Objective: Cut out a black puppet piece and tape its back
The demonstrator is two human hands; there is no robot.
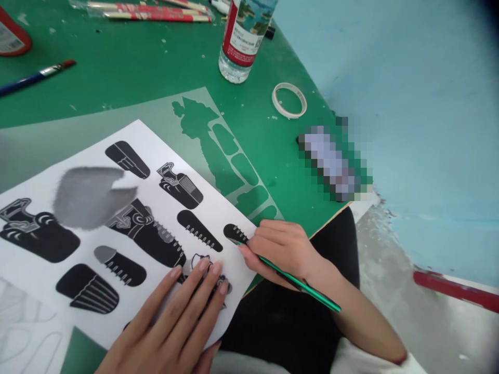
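My left hand (175,322) lies flat with fingers stretched over the lower right part of a white printed sheet (156,145). Black and grey shapes with white lines cover the paper, and the fingers hide some of them. At the sheet's right edge my right hand (280,249) is closed round a slim green pen-shaped tool (312,295). Its tip is at a small black rounded shape (234,231); whether it is a blade or a point I cannot tell. Under the sheet lies a translucent plastic sheet (156,109) with cut-out openings.
A water bottle (244,44) stands at the back of the green table (136,67). A tape roll (289,101) and a blurred-out phone-like object (331,161) lie to the right. A paintbrush (35,78), a red container (13,36) and wrapped chopsticks (156,15) are at the far left and back.
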